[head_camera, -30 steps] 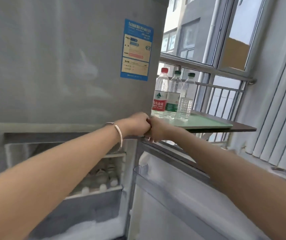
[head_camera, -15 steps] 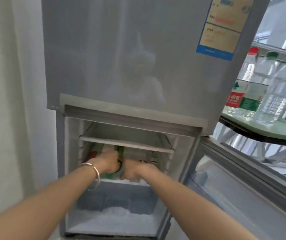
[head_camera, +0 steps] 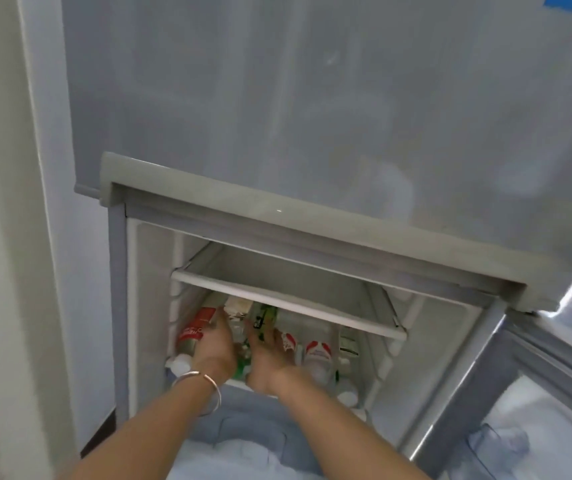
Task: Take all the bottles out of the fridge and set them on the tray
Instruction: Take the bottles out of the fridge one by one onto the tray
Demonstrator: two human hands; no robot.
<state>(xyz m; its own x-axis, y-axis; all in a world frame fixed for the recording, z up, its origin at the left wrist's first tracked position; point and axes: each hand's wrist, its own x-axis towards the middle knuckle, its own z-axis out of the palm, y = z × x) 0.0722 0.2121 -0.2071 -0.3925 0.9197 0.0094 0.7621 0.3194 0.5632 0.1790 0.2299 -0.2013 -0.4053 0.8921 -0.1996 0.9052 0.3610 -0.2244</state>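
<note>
The fridge's lower compartment (head_camera: 426, 327) stands open, with several plastic bottles lying on its second shelf, caps toward me. A red-label bottle (head_camera: 192, 332) lies at the far left. My left hand (head_camera: 215, 344), with a bracelet on the wrist, curls over a clear bottle just right of it. My right hand (head_camera: 267, 355) closes around a green-label bottle (head_camera: 263, 317) in the middle. Two red-and-white-label bottles (head_camera: 317, 353) lie to the right, and another bottle (head_camera: 348, 344) rests against the right wall. The tray is out of view.
A white shelf (head_camera: 288, 303) hangs low just above the hands. The grey upper door (head_camera: 312, 98) fills the top of the view. The open lower door (head_camera: 520, 393) juts out on the right. A white wall (head_camera: 0, 237) stands at the left.
A second ago both hands were at the upper door's edge near the tray with three bottles. They have dropped into the lower compartment and reached further onto the lying bottles.
</note>
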